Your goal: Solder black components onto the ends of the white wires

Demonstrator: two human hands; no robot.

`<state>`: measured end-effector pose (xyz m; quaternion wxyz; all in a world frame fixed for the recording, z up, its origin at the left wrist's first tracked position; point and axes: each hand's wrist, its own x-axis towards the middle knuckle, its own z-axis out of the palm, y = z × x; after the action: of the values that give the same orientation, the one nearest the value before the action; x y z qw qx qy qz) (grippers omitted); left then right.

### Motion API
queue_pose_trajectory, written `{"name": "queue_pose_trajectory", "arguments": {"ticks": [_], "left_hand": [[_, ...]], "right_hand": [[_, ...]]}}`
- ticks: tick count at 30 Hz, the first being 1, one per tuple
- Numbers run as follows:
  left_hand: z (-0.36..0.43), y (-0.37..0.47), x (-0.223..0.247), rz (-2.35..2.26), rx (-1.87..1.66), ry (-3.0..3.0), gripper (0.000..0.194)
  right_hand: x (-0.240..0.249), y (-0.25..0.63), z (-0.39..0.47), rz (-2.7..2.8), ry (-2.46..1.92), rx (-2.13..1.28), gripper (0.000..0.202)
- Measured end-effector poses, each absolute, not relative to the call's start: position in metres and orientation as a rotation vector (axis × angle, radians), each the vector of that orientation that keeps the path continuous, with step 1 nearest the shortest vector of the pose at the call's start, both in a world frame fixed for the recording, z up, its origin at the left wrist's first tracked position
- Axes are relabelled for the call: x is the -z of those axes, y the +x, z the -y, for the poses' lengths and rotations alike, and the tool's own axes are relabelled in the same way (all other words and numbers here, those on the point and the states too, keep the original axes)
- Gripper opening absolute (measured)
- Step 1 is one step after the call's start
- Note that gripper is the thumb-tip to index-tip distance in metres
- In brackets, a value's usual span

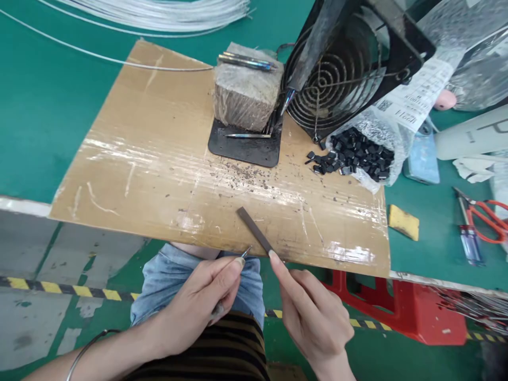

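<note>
Pinched between the thumb and fingers of my left hand [216, 291] is a slim metal soldering tip [246, 252], its point showing just past the thumb near the board's front edge. My right hand [313, 309] grips a flat metal file [254, 230], index finger stretched along it, the blade slanting up and left over the cardboard [159, 174]. The soldering tip and the file are apart. Dark crumbs [250, 177] lie scattered beyond the file. More soldering tips [248, 61] rest on a grey-brown block [246, 98], and another thin tip [248, 136] lies on the black plate [242, 151] below.
A soldering iron [317, 47] leans before a black fan [329, 84]. To the right are a bag of small black parts [361, 153], a yellow sponge [404, 222], red-handled scissors [488, 219] and a screwdriver [471, 243]. Coiled white wire [170, 13] lies at the back left.
</note>
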<state>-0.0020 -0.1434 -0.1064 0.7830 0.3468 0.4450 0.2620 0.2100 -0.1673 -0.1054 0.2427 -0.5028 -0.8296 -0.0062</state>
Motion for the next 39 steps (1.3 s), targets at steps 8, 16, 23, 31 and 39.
{"name": "queue_pose_trajectory", "arguments": {"ticks": [8,16,23,31,39], "left_hand": [[0.145,0.001,0.105,-1.013,-0.591,0.722,0.067],[0.145,0.004,0.103,-1.076,-0.633,0.744,0.066],[0.144,0.002,0.103,-1.174,-0.643,0.940,0.048],[0.140,0.004,0.100,-1.258,-0.751,1.160,0.042],[0.143,0.004,0.098,-1.226,-0.728,1.073,0.044]], "right_hand": [[0.107,0.225,0.192,2.376,-1.367,-0.091,0.071],[0.112,0.209,0.172,2.281,-1.294,-0.091,0.071],[0.107,0.213,0.182,2.333,-1.325,-0.108,0.071],[0.111,0.206,0.181,2.267,-1.295,-0.159,0.065],[0.110,0.196,0.166,2.226,-1.286,-0.070,0.068]]}}
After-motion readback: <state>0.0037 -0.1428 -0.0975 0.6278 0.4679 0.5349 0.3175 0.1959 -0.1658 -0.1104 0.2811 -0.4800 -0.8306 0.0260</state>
